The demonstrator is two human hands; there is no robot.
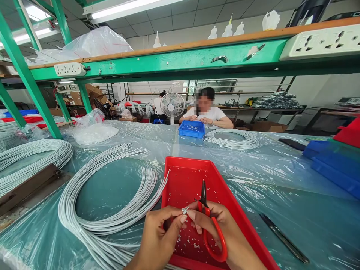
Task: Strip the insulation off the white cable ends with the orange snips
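Note:
Over a red tray [194,165], my left hand [161,232] pinches the tip of a white cable [184,211] between thumb and forefinger. My right hand [222,228] keeps red-handled scissors [216,240] in its palm, blades pointing up and away from me. Its thumb and forefinger also meet at the cable tip, whose fine detail is too small to make out. Small white scraps are scattered over the tray's floor. Left of the tray lies a coiled bundle of white cables [73,202], some loose ends reaching its rim.
Tweezers [284,238] lie right of the tray. Blue bins [334,165] are stacked at the right edge. Another cable coil [36,157] and a brown metal bar [28,189] are on the left. A green shelf beam [174,62] crosses overhead. Opposite, a co-worker [218,112] works behind a blue tray [191,129].

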